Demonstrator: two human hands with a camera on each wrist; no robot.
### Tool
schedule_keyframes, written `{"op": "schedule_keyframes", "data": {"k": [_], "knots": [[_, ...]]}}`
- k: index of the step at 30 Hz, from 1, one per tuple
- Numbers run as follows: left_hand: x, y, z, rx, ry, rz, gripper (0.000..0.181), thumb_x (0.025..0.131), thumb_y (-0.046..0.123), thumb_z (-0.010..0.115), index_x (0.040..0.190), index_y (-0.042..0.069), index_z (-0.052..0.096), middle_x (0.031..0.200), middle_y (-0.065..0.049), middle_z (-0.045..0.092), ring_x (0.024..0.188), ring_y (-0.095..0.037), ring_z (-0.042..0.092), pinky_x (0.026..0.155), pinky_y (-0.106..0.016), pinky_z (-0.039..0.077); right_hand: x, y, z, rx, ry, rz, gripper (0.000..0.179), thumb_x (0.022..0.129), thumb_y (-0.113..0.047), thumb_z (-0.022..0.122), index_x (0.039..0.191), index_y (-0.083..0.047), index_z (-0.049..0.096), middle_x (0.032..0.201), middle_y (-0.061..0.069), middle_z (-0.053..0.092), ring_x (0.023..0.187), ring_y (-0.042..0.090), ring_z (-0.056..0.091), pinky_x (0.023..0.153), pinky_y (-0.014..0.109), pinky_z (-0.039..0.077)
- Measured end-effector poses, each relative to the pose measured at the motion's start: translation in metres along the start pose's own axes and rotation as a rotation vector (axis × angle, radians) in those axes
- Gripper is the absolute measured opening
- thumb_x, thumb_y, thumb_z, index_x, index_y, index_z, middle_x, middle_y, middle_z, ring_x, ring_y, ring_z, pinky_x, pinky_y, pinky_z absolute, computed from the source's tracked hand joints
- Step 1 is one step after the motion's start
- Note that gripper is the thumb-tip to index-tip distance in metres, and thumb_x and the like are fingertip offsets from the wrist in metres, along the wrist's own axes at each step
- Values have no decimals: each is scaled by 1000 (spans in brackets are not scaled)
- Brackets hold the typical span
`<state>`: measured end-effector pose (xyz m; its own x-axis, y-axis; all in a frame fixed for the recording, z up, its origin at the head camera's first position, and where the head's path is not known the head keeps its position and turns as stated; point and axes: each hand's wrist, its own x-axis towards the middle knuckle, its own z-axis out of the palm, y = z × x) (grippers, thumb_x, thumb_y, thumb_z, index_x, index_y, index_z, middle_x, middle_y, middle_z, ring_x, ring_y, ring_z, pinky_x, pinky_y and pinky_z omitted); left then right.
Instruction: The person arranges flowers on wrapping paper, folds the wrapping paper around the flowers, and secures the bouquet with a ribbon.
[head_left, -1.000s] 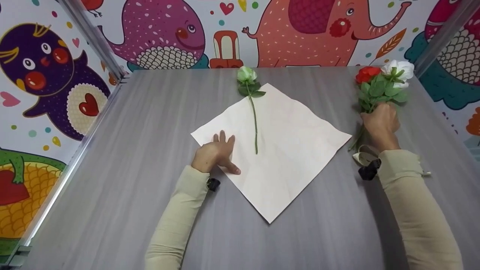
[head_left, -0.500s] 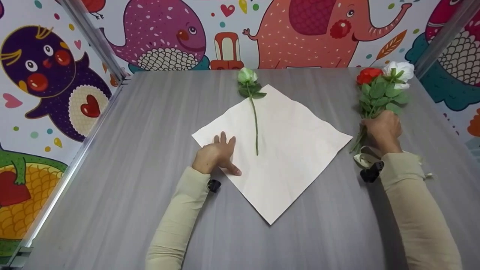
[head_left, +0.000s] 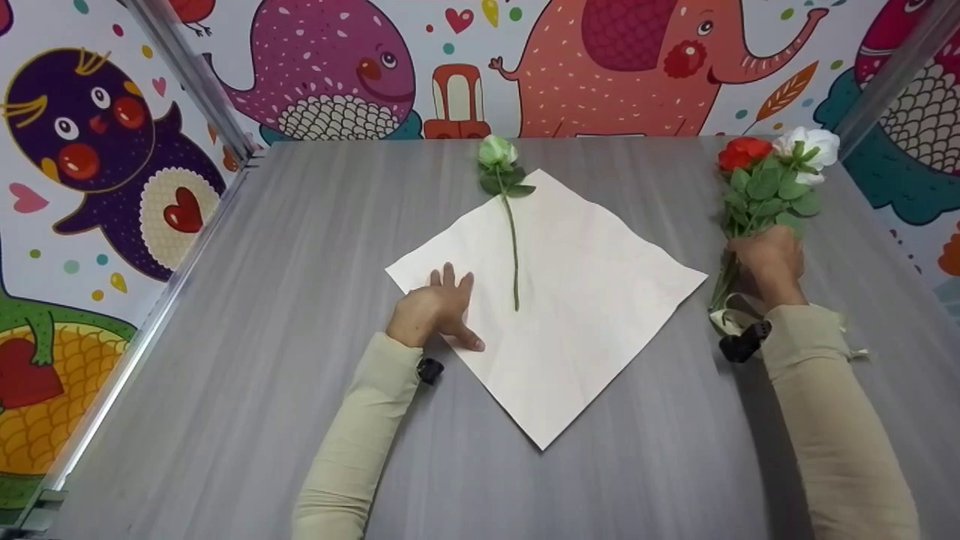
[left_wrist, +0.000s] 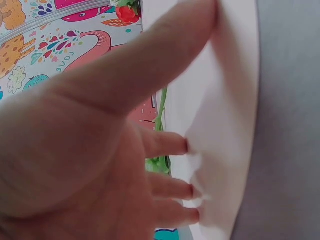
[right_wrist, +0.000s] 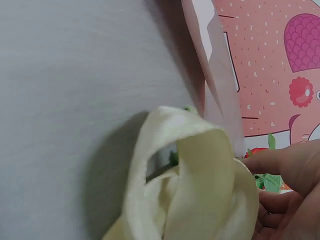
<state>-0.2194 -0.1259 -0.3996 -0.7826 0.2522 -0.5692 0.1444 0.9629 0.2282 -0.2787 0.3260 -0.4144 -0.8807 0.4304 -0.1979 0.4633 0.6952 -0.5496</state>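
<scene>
A sheet of pale wrapping paper (head_left: 585, 300) lies diamond-wise on the table, with one pale green rose (head_left: 497, 152) on it, its bloom beyond the upper left edge. My left hand (head_left: 435, 307) rests on the paper's left side with spread fingers; in the left wrist view its fingertips (left_wrist: 180, 145) touch the sheet. At the right, my right hand (head_left: 772, 259) holds the stems of a bunch of artificial flowers, with a red bloom (head_left: 744, 154) and a white bloom (head_left: 814, 150) above leaves. A cream ribbon (right_wrist: 200, 170) loops beside the right hand, partly under the wrist.
The grey table (head_left: 247, 315) meets printed cartoon walls at the back and left. Metal frame posts (head_left: 195, 75) stand at the corners. The paper's right corner (head_left: 701, 276) lies close to the flower stems.
My right hand has slid a little down the stems toward me, and the bunch has shifted slightly right. The left hand, paper and green rose have kept their places.
</scene>
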Motion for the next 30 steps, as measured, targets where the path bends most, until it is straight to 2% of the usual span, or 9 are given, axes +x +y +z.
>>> {"op": "schedule_keyframes", "data": {"k": [4,8,12,14,18,21,25,28,30], "knots": [[2,-1,0,0,-17,-1,116,82,48,81,162,8,6,166,-27,-9,155,-45,-2,123,-58,19,-1,-1,-1,53,9,11,40,83,-27,71,105,6,63,96,17,64,91,30,58,68,35,47],[0,0,0,0,-22,-9,117,81,49,81,162,9,6,166,-26,-10,155,-43,-4,123,-60,18,1,-2,-6,202,-8,65,16,82,-21,74,79,-8,65,64,-6,56,67,15,55,58,25,45],[0,0,-1,7,-17,-7,118,81,49,81,162,9,5,166,-27,-10,155,-43,-5,122,-64,17,4,-5,-12,424,-59,143,23,86,-18,73,65,-20,64,52,-13,57,52,8,59,54,24,52],[1,0,-1,10,-15,-5,118,81,49,81,162,8,5,166,-28,-10,155,-44,-5,121,-64,17,6,-6,-15,521,-82,181,22,89,-20,72,69,-22,64,54,-14,59,53,6,61,55,23,54],[2,-1,0,10,-17,-8,118,81,49,81,162,7,5,165,-28,-10,155,-45,-4,121,-63,18,7,-9,-17,681,-93,239,8,92,-21,71,89,-20,64,65,-14,61,60,4,62,59,23,56],[2,-1,-1,13,-15,-9,118,81,49,81,162,7,5,166,-28,-9,155,-45,-4,122,-63,18,6,-12,-16,747,-86,253,11,92,-22,71,99,-19,63,83,-11,60,68,4,62,62,22,56],[1,-1,-1,28,-8,-3,118,81,50,81,162,7,7,166,-28,-7,155,-46,-2,121,-64,20,4,-17,-16,787,-81,246,16,91,-23,73,103,-21,63,100,-6,57,75,6,61,63,22,57],[1,-1,0,32,-5,0,118,80,50,81,162,7,7,166,-29,-7,155,-46,-1,120,-63,21,4,-24,-16,804,-69,228,19,89,-23,75,105,-20,67,93,-9,61,73,6,63,60,23,58],[2,-1,0,33,-6,-3,118,80,51,81,162,7,7,166,-28,-7,155,-46,-2,120,-64,21,3,-31,-15,809,-63,215,29,87,-23,77,115,-20,70,83,-12,64,69,5,65,59,23,58]]}}
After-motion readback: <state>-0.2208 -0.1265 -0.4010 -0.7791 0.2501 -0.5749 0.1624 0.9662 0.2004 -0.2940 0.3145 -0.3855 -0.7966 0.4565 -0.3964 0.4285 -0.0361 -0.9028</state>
